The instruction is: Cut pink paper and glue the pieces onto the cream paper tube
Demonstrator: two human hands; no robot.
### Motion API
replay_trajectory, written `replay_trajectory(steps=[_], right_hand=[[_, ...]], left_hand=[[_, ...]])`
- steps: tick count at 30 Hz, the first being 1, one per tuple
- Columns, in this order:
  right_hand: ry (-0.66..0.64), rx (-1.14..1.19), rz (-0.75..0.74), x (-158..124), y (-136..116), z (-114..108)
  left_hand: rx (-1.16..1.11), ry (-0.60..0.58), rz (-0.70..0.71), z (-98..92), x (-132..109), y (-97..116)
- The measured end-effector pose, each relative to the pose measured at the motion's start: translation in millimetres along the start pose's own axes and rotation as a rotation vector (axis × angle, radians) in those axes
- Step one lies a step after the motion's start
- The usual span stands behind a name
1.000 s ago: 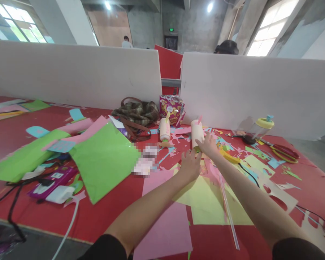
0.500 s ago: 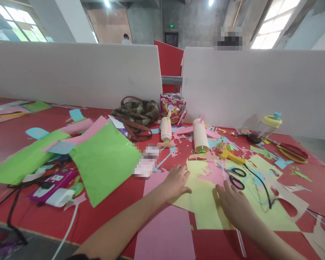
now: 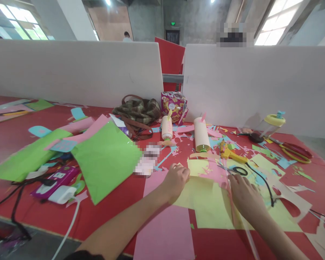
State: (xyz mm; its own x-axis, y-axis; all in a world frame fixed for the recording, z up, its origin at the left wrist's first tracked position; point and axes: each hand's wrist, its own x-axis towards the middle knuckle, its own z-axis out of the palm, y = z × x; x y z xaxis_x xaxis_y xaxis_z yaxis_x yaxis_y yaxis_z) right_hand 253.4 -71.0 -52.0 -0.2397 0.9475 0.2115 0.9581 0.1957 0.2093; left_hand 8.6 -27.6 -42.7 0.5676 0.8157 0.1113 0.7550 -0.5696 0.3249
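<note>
My left hand (image 3: 176, 182) is closed, fingers curled over the left edge of a yellow paper sheet (image 3: 197, 189), which bows up slightly beside the fingertips. Its thumb is mostly hidden. Close by on the right, my right hand (image 3: 245, 195) is bent with its fingers closed about a long clear stick (image 3: 247, 234), partly blurred, that slants over the yellow paper toward the table's front edge. Black-handled scissors (image 3: 239, 170) lie just beyond the right fingertips, partly covered by that hand. A pink sheet (image 3: 165, 231) lies beneath my left forearm.
A yellow glue gun (image 3: 234, 156) with a black cord lies behind the scissors. Two paper-wrapped bottles (image 3: 202, 135) stand farther back among paper scraps. Left are a green sheet (image 3: 108, 162), a phone (image 3: 147, 160) and a purple power strip (image 3: 55, 182). A clear jar (image 3: 271, 126) stands right.
My left hand's fingers have curled in and the yellow paper's edge has lifted. My right hand has shifted right and slightly away, and the clear stick has swung right with it.
</note>
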Motion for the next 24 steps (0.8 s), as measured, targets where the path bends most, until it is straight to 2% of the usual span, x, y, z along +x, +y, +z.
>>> replay_trajectory(steps=[4,8,11,15,17,24], right_hand=[[0.054,0.381,0.019,12,-15,-9],[0.049,0.56,0.042,17,-37,-8],[0.078,0.586,-0.017,16,-51,2],[0.15,0.55,-0.158,16,-64,17],[0.167,0.536,-0.195,19,-66,21],[0.222,0.584,-0.172,49,-72,21]], left_hand=[[-0.076,-0.011,-0.092,-5.8,-3,1],[-0.167,-0.026,-0.176,-5.8,-11,0],[-0.23,-0.02,-0.223,-4.3,-16,-1],[-0.478,0.045,-0.3,-2.2,-21,-3],[-0.569,0.082,-0.295,-1.2,-23,-4],[-0.563,0.034,-0.277,6.8,-27,1]])
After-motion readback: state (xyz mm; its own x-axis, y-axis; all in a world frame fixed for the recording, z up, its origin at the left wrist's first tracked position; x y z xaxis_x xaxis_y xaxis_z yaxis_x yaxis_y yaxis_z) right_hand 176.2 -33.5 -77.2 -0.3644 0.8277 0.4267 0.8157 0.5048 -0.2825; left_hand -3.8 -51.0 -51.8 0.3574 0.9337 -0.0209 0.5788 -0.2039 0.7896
